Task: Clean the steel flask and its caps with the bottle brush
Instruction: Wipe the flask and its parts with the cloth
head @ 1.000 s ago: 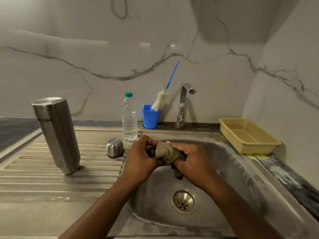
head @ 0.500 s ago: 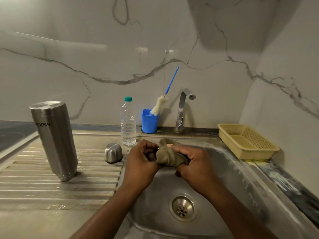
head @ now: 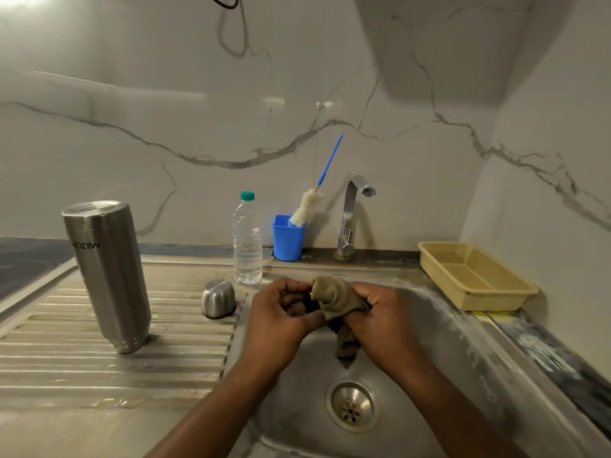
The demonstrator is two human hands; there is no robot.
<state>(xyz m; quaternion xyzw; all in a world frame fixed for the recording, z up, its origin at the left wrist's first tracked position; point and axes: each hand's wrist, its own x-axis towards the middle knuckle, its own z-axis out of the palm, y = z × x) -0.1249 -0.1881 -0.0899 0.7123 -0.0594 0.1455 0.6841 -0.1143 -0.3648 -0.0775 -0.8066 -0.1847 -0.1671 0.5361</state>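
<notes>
**Head view**

1. The cylindrical brushed steel flask (head: 107, 276) stands on end on the ribbed steel drainboard (head: 66, 358), left of the basin. Neither hand touches it. Its printed lettering reads inverted.
2. The dome-shaped steel cap (head: 219, 298) sits on the drainboard just beside the basin edge, between the flask and the left hand, touching neither.
3. The bottle brush (head: 305, 208), with white fluffy bristles and a thin blue handle, leans bristles-down in a blue plastic cup (head: 287, 241) on the back ledge, left of the steel tap (head: 350, 213).
4. A clear plastic water bottle with a teal cap (head: 247, 246) stands upright just left of the cup.
5. Both hands are over the rear of the steel sink basin (head: 446, 342), above and behind the round drain strainer (head: 352, 406).
6. The left hand (head: 281, 312) has its fingers curled round a small dark object (head: 309, 302). Most of the object is hidden, so what it is cannot be told.
7. The right hand (head: 380, 319) grips an olive-brown cloth (head: 334, 299) in curled fingers. The cloth drapes over the dark object, and its tail hangs down into the basin.
8. A pale yellow perforated plastic basket (head: 476, 276) rests on the right-hand counter against the wall.
</notes>
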